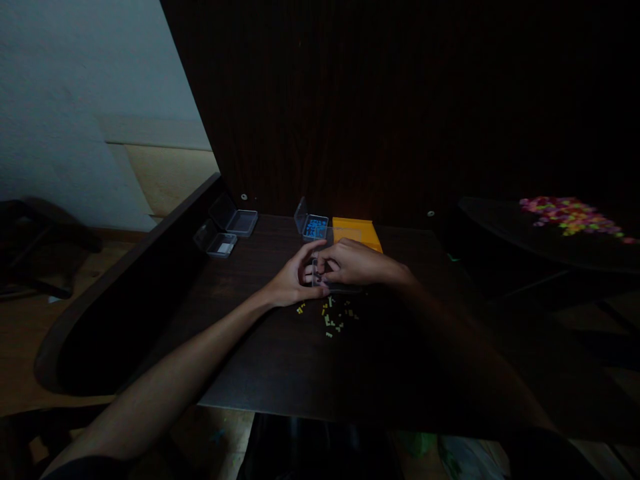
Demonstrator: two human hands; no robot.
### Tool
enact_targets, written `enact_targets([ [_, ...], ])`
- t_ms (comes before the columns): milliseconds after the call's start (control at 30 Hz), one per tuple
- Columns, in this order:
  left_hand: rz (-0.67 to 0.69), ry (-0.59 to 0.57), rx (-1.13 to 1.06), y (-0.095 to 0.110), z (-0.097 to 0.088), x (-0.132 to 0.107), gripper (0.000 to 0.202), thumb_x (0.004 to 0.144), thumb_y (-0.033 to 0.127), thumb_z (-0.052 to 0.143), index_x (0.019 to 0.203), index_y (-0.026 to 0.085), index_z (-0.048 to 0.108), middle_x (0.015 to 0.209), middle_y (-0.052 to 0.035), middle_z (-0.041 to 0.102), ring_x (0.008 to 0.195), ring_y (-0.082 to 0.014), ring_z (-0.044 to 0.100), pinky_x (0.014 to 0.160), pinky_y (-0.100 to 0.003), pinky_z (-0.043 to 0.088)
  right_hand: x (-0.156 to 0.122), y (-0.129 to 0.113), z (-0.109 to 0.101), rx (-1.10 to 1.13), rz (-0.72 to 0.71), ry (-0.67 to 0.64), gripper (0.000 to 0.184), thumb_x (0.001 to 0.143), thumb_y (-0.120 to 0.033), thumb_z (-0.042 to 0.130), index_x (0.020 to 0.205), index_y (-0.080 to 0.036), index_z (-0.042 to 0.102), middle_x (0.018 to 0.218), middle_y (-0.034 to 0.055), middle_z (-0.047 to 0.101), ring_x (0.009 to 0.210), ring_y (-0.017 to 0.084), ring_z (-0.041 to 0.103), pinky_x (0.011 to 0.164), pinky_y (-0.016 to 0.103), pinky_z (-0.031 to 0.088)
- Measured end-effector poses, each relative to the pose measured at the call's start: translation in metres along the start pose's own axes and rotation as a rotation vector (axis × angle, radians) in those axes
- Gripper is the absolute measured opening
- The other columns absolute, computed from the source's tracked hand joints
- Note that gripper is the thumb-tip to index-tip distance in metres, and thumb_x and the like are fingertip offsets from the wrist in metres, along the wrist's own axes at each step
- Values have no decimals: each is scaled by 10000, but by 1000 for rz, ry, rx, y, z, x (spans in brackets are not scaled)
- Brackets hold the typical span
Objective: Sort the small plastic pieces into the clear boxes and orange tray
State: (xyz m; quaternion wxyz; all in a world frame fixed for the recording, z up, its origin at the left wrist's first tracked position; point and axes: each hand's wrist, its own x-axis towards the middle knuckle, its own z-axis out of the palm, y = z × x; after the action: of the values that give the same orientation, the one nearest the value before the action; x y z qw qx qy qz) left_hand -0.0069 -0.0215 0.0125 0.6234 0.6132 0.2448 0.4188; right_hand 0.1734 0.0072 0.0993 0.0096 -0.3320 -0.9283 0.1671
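Observation:
My left hand (289,281) is wrapped round the left side of a clear plastic box (344,289), thumb toward me and fingers behind it. Over the same box, the fingers of my right hand (354,262) are bent down and pinched together. Whatever they pinch is too small and dark to make out. Small dark bits show inside the box near my fingertips. In front of the box, several small pale and yellow pieces (330,321) lie scattered on the dark table (270,373). Some yellow pieces (301,308) lie below my left wrist.
Behind my hands stand an open clear case of blue pieces (316,228) and an orange-yellow box (369,232). Two open clear cases, one larger (244,223) and one smaller (220,248), sit at left. A raised side panel (135,287) borders the table's left; a tall dark board rises behind.

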Motion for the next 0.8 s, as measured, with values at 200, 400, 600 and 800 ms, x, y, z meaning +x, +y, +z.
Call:
enact_targets([
  [200, -21, 16, -16, 0, -3, 1, 918, 635, 181, 827, 1405, 289, 338, 1195, -71, 521, 915, -165, 633, 840, -374, 553, 0, -5, 1, -61, 38, -4, 195, 795, -313, 647, 941, -188, 679, 779, 14, 649, 634, 126, 511, 578, 238, 278],
  [400, -2, 29, -15, -3, -6, 1, 909, 629, 199, 833, 1397, 297, 358, 1226, -77, 503, 951, -182, 639, 850, -369, 549, 2, -5, 5, -128, 77, 25, 247, 830, -303, 616, 1049, -200, 662, 886, 52, 663, 758, 172, 556, 624, 249, 300],
  [600, 13, 53, -5, -1, -10, 3, 923, 621, 213, 844, 1398, 296, 352, 1194, -71, 527, 859, -142, 640, 828, -356, 558, -10, -7, -2, -127, 112, 131, 275, 875, -329, 563, 1101, -197, 647, 807, 32, 638, 706, 156, 534, 620, 245, 295],
  [800, 29, 152, 12, -2, -19, 6, 902, 595, 191, 851, 1359, 265, 376, 1280, -115, 477, 849, -123, 632, 800, -314, 548, -28, -28, -1, 32, -13, 186, 164, 858, -258, 578, 919, -179, 709, 618, -32, 563, 559, 94, 468, 580, 219, 295],
])
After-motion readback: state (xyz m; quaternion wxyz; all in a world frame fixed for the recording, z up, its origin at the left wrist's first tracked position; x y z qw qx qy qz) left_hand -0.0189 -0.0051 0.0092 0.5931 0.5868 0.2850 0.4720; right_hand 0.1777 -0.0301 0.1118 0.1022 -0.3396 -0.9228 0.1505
